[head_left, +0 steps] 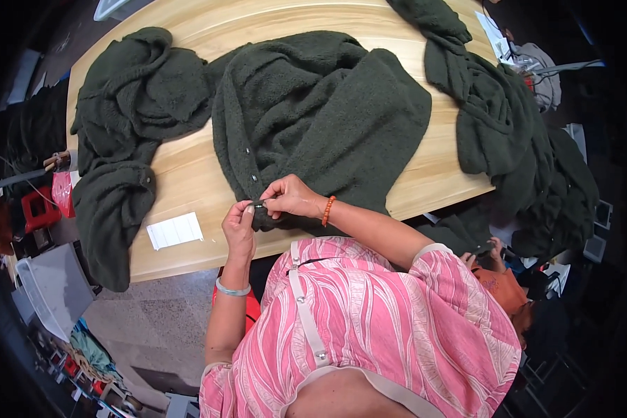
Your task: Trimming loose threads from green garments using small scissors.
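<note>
A dark green fuzzy cardigan (pixel 327 118) is spread over the middle of the table, its front band edge toward me. Shiny buttons (pixel 254 178) run along that band. At the near corner of the garment, my left hand (pixel 240 226) pinches the band between thumb and fingers. My right hand (pixel 290 198), with an orange bead bracelet at the wrist, pinches the same bit from the other side. A small light, shiny spot shows between the fingertips; whether it is a button or something else I cannot tell.
Wooden table (pixel 414 177) under the work. More dark green garments lie at the left (pixel 139 90) and right (pixel 498 118), some hanging over the edges. White paper slip (pixel 175 230) near the front edge. Grey plastic bin (pixel 56 285) at left. Another person's hands (pixel 493 256) work at lower right.
</note>
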Demonstrator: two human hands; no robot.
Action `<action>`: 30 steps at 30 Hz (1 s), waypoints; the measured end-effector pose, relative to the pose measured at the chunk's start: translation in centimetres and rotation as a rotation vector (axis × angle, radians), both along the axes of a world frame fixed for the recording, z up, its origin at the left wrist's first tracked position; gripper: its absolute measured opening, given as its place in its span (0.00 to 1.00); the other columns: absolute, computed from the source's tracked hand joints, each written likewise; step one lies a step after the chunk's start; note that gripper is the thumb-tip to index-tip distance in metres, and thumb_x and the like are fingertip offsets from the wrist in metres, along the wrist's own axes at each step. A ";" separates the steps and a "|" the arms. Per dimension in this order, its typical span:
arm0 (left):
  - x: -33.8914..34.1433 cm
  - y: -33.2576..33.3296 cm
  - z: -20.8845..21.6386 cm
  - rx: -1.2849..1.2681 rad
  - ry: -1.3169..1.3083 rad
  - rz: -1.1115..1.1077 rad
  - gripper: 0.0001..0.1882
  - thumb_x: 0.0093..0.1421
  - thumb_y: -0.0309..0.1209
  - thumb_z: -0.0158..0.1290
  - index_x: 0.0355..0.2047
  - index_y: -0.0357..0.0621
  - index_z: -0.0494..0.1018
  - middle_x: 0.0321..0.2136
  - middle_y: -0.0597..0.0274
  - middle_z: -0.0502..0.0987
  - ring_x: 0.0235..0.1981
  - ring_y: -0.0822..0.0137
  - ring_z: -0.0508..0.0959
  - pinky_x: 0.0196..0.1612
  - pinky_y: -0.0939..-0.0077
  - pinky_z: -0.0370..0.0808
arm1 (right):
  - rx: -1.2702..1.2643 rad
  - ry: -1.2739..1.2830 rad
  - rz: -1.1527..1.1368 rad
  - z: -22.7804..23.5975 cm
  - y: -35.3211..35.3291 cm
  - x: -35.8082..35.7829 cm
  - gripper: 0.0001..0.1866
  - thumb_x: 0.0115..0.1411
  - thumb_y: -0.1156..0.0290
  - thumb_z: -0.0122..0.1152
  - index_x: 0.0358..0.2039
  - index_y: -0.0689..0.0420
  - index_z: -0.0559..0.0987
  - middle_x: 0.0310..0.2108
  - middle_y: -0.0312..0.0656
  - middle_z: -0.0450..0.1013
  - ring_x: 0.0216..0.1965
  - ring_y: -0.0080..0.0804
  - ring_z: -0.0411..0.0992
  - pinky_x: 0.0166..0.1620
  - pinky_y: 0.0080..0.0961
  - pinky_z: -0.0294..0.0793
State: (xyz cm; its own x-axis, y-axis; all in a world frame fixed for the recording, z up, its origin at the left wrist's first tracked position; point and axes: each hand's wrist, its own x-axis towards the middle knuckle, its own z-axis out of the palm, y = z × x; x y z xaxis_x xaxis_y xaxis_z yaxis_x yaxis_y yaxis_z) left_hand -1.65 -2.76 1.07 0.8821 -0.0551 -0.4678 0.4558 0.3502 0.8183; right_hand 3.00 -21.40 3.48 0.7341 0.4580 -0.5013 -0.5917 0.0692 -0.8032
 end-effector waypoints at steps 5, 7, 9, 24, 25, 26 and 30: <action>-0.2 -0.4 0.2 -0.053 -0.027 0.038 0.06 0.63 0.23 0.50 0.40 0.36 0.72 0.34 0.62 0.78 0.32 0.75 0.76 0.38 0.84 0.73 | 0.087 0.105 -0.039 -0.8 -0.2 -0.1 0.08 0.54 0.75 0.62 0.32 0.68 0.79 0.24 0.40 0.76 0.24 0.20 0.74 0.29 0.16 0.75; 0.1 -0.6 0.6 -0.057 -0.011 0.041 0.06 0.63 0.21 0.49 0.40 0.36 0.72 0.33 0.63 0.77 0.32 0.77 0.75 0.38 0.85 0.72 | 0.020 -0.009 -0.002 -0.2 -0.4 0.1 0.08 0.54 0.76 0.62 0.31 0.68 0.79 0.24 0.39 0.76 0.24 0.20 0.74 0.29 0.16 0.75; 0.3 -0.6 0.7 -0.065 0.002 0.042 0.06 0.62 0.20 0.49 0.39 0.36 0.72 0.32 0.64 0.76 0.31 0.78 0.74 0.37 0.86 0.71 | -0.138 -0.184 0.073 0.8 -0.5 0.3 0.07 0.53 0.76 0.62 0.30 0.67 0.79 0.23 0.38 0.76 0.23 0.19 0.74 0.28 0.16 0.74; 3.0 -1.1 0.6 0.095 -0.082 -0.058 0.05 0.61 0.20 0.50 0.38 0.37 0.73 0.31 0.69 0.75 0.30 0.82 0.72 0.35 0.88 0.69 | 0.042 0.246 -0.172 0.2 -0.4 0.4 0.10 0.57 0.74 0.64 0.35 0.68 0.79 0.26 0.41 0.77 0.24 0.21 0.75 0.29 0.15 0.77; 3.1 -1.1 0.6 0.097 -0.075 -0.061 0.05 0.61 0.20 0.50 0.38 0.37 0.73 0.30 0.69 0.75 0.29 0.82 0.72 0.35 0.88 0.69 | 0.012 0.196 -0.156 0.2 -0.4 0.4 0.10 0.57 0.73 0.64 0.35 0.68 0.79 0.26 0.40 0.77 0.24 0.20 0.75 0.29 0.15 0.77; 3.2 -1.0 0.6 0.100 -0.069 -0.064 0.05 0.61 0.20 0.50 0.37 0.37 0.73 0.30 0.69 0.75 0.29 0.82 0.72 0.34 0.88 0.70 | -0.019 0.145 -0.140 0.3 -0.4 0.4 0.10 0.57 0.73 0.64 0.35 0.68 0.80 0.26 0.40 0.77 0.25 0.19 0.74 0.30 0.15 0.77; 3.6 -0.1 0.7 0.107 -0.044 -0.105 0.05 0.62 0.20 0.49 0.38 0.36 0.73 0.31 0.67 0.76 0.31 0.79 0.73 0.37 0.87 0.70 | -0.134 0.032 -0.061 0.6 0.3 0.7 0.10 0.57 0.73 0.63 0.34 0.68 0.80 0.25 0.39 0.77 0.25 0.18 0.74 0.30 0.15 0.76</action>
